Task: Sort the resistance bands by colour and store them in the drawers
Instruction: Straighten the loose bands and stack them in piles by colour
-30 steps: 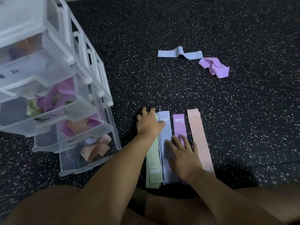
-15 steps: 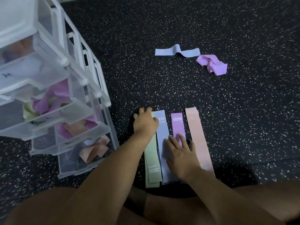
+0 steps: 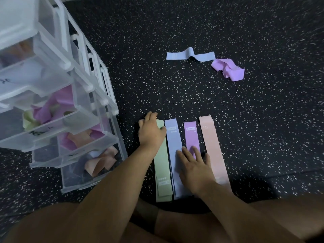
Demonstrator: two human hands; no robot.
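Standing at left, clear drawer unit (image 3: pixel 98 79), drawers pulled out: purple and green bands jumbled in one, pink and purple below, pink and blue lowest. Left grip (image 3: pixel 151 132) lay over far end of green bands (image 3: pixel 162 165) on floor (image 3: pixel 263 137); pinching or only pressing, could not tell. Right grip (image 3: pixel 194 165) flat, fingers spread, on blue band (image 3: pixel 172 141) and purple band (image 3: pixel 191 137). Pink band (image 3: pixel 213 148) just beside. Bands judged light, floppy, slightly tacky; best pinched at one end.
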